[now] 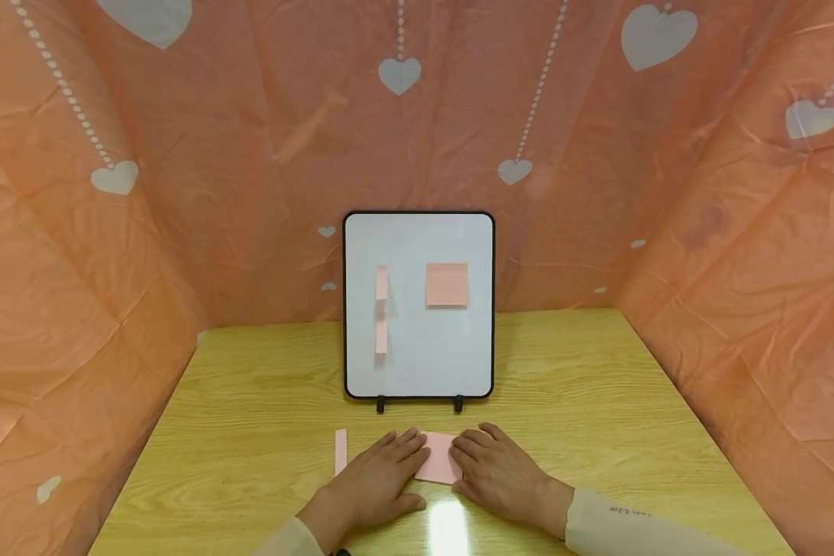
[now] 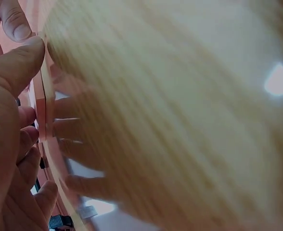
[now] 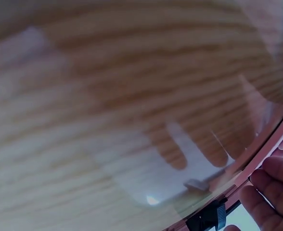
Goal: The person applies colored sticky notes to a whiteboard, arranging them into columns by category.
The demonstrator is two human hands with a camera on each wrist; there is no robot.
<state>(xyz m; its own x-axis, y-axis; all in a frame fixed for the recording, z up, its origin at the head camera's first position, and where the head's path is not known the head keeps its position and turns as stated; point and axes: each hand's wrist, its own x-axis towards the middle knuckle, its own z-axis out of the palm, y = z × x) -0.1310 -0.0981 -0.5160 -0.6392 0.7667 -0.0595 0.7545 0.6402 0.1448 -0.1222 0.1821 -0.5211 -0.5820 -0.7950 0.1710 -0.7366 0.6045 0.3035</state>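
Observation:
A pink square sticky-note pad (image 1: 436, 457) lies on the table in the head view, just in front of the whiteboard. My left hand (image 1: 378, 479) rests at its left edge, fingers fairly straight and tips over that side. At the opposite edge is my right hand (image 1: 503, 475), its extended fingers covering the pad's right side. In the left wrist view the left thumb (image 2: 23, 60) lies close to a corner of the pad. The right fingers (image 3: 276, 187) show at the border of the right wrist view.
A whiteboard (image 1: 417, 378) with a black frame stands on small black feet (image 1: 381, 405). It bears a pink square note (image 1: 447, 284) and two narrow pink strips, one upper strip (image 1: 381, 283) above a lower strip (image 1: 381, 338). Another pink strip (image 1: 340, 449) lies left of my left hand.

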